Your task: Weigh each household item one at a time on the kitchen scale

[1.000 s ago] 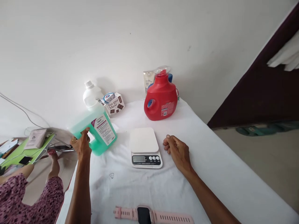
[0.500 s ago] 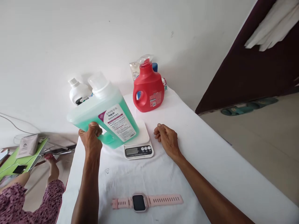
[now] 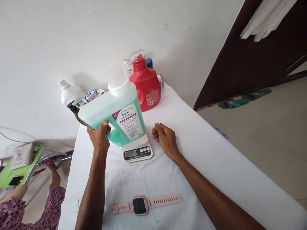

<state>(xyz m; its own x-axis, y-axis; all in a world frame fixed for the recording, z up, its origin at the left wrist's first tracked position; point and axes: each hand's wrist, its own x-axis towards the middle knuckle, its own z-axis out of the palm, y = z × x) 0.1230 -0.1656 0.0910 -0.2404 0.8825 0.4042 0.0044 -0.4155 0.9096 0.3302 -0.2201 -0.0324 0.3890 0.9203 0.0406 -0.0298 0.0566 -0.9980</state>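
My left hand [image 3: 99, 135] is wrapped round the handle of a large translucent jug of green liquid detergent [image 3: 129, 123], white-capped and slightly tilted. The jug's base is over the white digital kitchen scale [image 3: 138, 154] and hides most of its platform; whether the two touch, I cannot tell. No digits can be read on the scale's display. To the right of the scale, my right hand [image 3: 165, 139] rests on the white cloth with its fingers curled in and nothing showing in them. A pink-strapped smartwatch [image 3: 139, 205] lies flat nearer to me.
Behind the jug stands a red detergent bottle [image 3: 146, 80] by the wall. A white bottle [image 3: 70, 94] and small packages [image 3: 90, 95] are at the back left. Beyond the table's left edge, a person's legs [image 3: 45, 207] show beside a green table [image 3: 28, 169]. Slippers [image 3: 244, 99] lie on the floor.
The jug in my left hand has shifted right and become more upright over the scale, now partly covering the red bottle. The view has moved slightly. My right hand stays curled on the cloth.
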